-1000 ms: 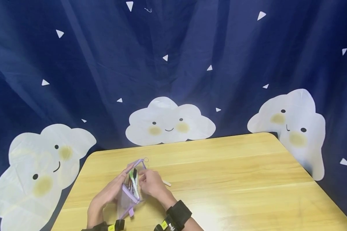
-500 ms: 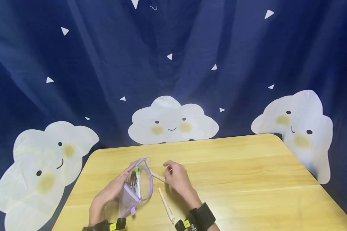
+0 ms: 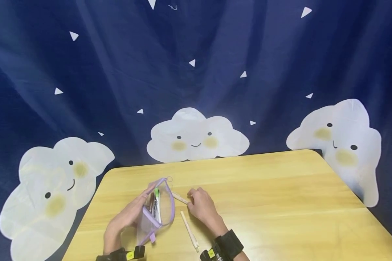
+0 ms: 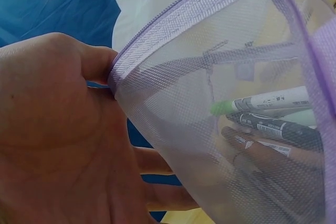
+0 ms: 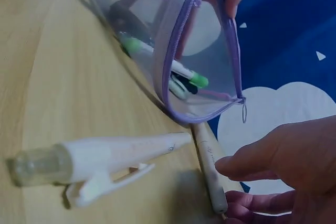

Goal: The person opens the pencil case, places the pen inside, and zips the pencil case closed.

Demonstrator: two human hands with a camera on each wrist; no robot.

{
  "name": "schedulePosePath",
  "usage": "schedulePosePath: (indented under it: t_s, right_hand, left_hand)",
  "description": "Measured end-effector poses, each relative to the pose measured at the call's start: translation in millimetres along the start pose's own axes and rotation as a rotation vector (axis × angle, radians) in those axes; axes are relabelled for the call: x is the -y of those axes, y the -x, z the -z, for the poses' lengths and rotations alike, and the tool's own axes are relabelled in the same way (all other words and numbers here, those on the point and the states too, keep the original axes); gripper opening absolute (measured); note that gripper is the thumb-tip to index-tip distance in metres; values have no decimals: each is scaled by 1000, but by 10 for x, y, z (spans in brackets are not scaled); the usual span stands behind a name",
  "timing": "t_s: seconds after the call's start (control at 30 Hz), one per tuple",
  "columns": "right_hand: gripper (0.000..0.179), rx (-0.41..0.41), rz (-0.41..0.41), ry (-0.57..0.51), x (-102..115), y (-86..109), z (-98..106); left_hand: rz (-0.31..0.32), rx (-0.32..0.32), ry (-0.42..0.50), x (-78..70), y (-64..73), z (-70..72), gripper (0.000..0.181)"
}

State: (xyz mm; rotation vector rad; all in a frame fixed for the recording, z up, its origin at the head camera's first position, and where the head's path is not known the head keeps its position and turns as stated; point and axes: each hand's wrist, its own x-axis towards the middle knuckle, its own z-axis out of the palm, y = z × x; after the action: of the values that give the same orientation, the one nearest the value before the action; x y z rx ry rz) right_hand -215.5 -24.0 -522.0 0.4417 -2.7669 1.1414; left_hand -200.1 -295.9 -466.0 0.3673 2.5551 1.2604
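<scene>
My left hand (image 3: 130, 214) grips the edge of a lilac-trimmed mesh pencil case (image 3: 149, 232), pinching its zipped rim (image 4: 157, 30) with the thumb. The case gapes toward the right, and several pens (image 4: 273, 100) show inside, one green-tipped. At its mouth a white pen (image 5: 207, 169) lies on the table. The thumb and fingers of my right hand (image 3: 203, 207) are parted around this pen's near end; the thumb tip meets its side. Another white pen (image 3: 189, 230), with a clip, lies nearer me, apart from both hands.
Everything stands on a light wooden table (image 3: 264, 188), toward its left part. A dark blue curtain (image 3: 215, 43) with white clouds hangs behind the far edge. A small ring (image 5: 244, 113) hangs from the case's zip.
My right hand has left the case's mouth, moved right and come down over the white pen's end. Both loose pens now show. The left hand keeps its grip on the case, whose mouth has widened.
</scene>
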Motion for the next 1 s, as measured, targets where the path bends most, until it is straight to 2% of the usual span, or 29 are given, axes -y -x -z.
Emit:
schedulePosePath:
  t_s: [0.13,0.5,0.67,0.8,1.0]
  right_hand:
    - [28,-2,3,26,-3,4,-27]
    - [18,12,102,103,34,33,-39]
    - [16,56,21,67,33,49,58]
    - [19,72,-31,-14,-4,46,158]
    - [44,69,-78,-129,-43,46,314]
  left_hand:
    - [-17,-1,-7,-13,-7,-15,53]
    - [-26,-7,-19,9,-20,-15,52]
    - [-28,-20,-5,30,3,-22,52]
    - [-7,-21,26,25,23,-34,52]
    - [5,-33,-4,16,38,-38,53]
